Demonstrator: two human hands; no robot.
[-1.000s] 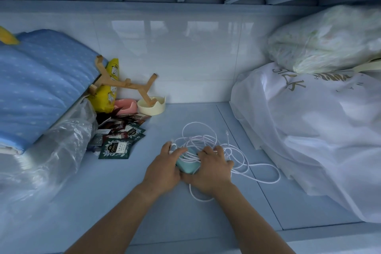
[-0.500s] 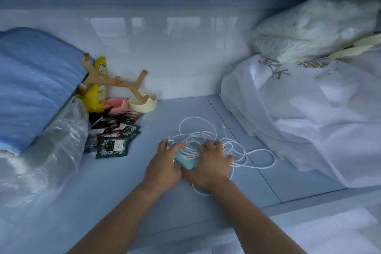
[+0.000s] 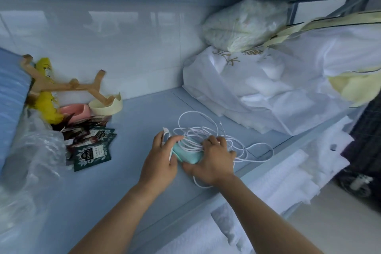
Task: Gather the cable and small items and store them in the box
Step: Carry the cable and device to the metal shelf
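Both hands close around a small teal box (image 3: 188,153) on the pale blue shelf (image 3: 132,171). The left hand (image 3: 159,164) curls over the box's left end, thumb across the top; the right hand (image 3: 213,161) cups its right end, fingers pressing several turns of white cable (image 3: 206,130) onto it. The rest of the cable spills in loose loops behind and to the right of the box, one loop reaching near the shelf's front edge. In front of the box the shelf is bare up to that edge. Left of the box, past a strip of open shelf, lie dark tea sachets (image 3: 91,151). Right of the box, beyond the loops, a white plastic bag (image 3: 257,93) fills the shelf.
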